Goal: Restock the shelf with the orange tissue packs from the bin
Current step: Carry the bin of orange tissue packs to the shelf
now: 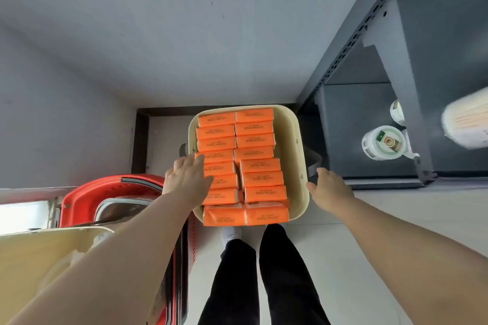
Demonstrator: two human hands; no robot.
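A cream bin [295, 140] stands on the floor in front of my feet, filled with several orange tissue packs [260, 165] laid in two columns. My left hand [187, 175] hovers flat over the left column with fingers spread, holding nothing. My right hand [328, 187] is at the bin's right rim, fingers loosely curled near a grey handle, with nothing visibly gripped. The dark grey metal shelf [369, 124] rises at the right.
A red shopping basket [105, 192] and another cream bin [39, 258] sit to the left. White lidded cups [384, 142] and a pale bundle [466, 119] rest on the shelf. A grey wall lies ahead. My dark-trousered legs stand below the bin.
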